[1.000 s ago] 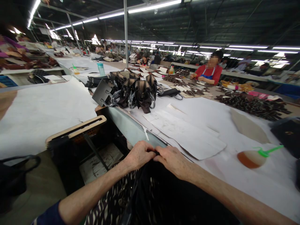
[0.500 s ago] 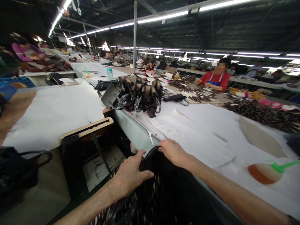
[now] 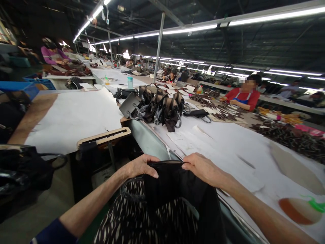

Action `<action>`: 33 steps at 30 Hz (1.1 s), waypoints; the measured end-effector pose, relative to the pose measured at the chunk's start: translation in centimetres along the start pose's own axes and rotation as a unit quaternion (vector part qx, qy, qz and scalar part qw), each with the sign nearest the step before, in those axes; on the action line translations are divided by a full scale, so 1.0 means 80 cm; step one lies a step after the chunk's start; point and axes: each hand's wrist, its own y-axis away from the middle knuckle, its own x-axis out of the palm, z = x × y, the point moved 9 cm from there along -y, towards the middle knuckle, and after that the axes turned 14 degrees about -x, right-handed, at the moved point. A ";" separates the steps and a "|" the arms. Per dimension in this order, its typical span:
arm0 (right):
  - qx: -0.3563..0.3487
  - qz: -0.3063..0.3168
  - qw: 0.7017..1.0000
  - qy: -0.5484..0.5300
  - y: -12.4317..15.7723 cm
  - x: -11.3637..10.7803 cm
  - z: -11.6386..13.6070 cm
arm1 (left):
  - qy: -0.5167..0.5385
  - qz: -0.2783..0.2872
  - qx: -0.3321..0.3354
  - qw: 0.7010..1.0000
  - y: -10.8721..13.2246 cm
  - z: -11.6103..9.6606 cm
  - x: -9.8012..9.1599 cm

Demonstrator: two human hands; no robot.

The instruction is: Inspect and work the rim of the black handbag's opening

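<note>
A black handbag (image 3: 166, 184) hangs over my lap at the table edge, with its top rim stretched between both hands. My left hand (image 3: 141, 166) is closed on the left end of the rim, its thumb on the near side. At the right end, my right hand (image 3: 200, 166) pinches the same rim. Below the bag's upper part shows black cloth with pale flecks (image 3: 132, 206); a dark strap loop (image 3: 130, 189) lies beside it. The bag's lower part is dark and hard to make out.
Several dark handbags (image 3: 162, 108) stand on the white-covered table (image 3: 223, 152). A glue bottle with a green nozzle (image 3: 299, 210) lies near right. Left are a wooden-topped arm (image 3: 104, 136) and another black bag (image 3: 25, 169). Across the table sits a co-worker in red (image 3: 243, 96).
The bag's rim has been raised and pulled straighter, now running level between my hands. My left hand has moved up and my right hand slightly right. The view has shifted left.
</note>
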 end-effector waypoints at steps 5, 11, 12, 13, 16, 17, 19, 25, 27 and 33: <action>0.017 0.026 0.999 0.015 0.004 -0.003 -0.003 | -0.013 -0.037 0.062 0.997 -0.014 -0.003 0.000; 0.068 0.037 0.996 0.042 0.014 0.009 -0.022 | -0.056 -0.185 0.122 0.974 -0.031 0.009 -0.014; 0.080 0.035 0.995 0.046 0.015 0.009 -0.029 | -0.059 -0.200 0.131 0.969 -0.034 0.008 -0.013; 0.093 0.033 0.994 0.049 0.017 0.008 -0.036 | -0.063 -0.213 0.140 0.965 -0.039 0.005 -0.012; 0.130 0.031 0.989 0.061 0.018 0.003 -0.059 | -0.072 -0.241 0.165 0.954 -0.059 -0.010 -0.008; 0.140 0.030 0.987 0.066 0.018 0.001 -0.064 | -0.073 -0.245 0.171 0.952 -0.067 -0.016 -0.008; 0.155 0.027 0.985 0.075 0.021 -0.001 -0.068 | -0.073 -0.246 0.181 0.949 -0.081 -0.027 -0.008; 0.171 0.022 0.981 0.083 0.061 0.009 -0.027 | -0.087 -0.222 0.206 0.949 -0.060 -0.030 0.012; 0.191 0.041 0.977 0.087 0.084 0.019 -0.013 | -0.110 -0.206 0.210 0.950 -0.041 -0.022 0.030; 0.223 0.047 0.969 0.093 0.130 0.050 -0.012 | -0.130 -0.238 0.233 0.934 -0.004 0.005 0.070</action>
